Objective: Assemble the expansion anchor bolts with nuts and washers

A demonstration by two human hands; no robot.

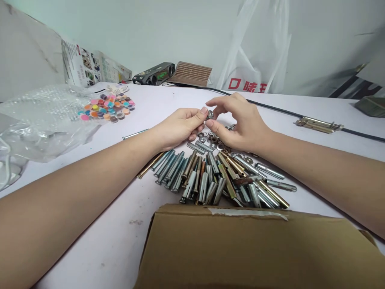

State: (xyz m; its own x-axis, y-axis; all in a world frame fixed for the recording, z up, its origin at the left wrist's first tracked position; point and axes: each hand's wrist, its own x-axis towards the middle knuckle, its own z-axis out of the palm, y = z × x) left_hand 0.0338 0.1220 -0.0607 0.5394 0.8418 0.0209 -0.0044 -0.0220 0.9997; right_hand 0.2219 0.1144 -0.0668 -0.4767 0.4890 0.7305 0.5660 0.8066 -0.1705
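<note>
My left hand (179, 127) and my right hand (237, 122) meet above the white table (114, 241), fingertips together. Between them they pinch a small metal nut (210, 114). Both hands are closed in a pinch on it. Just below the hands lie loose nuts and washers (212, 139). Nearer to me spreads a pile of metal expansion bolts and sleeves (216, 176), silver and brass coloured.
A cardboard box (240, 249) stands at the near edge. Colourful small caps (106, 107) and a crumpled clear plastic bag (42, 120) lie at left. A black cable (300, 114), a brass hinge piece (319, 124), a white shopping bag (255, 52) and a black device (155, 74) sit at the back.
</note>
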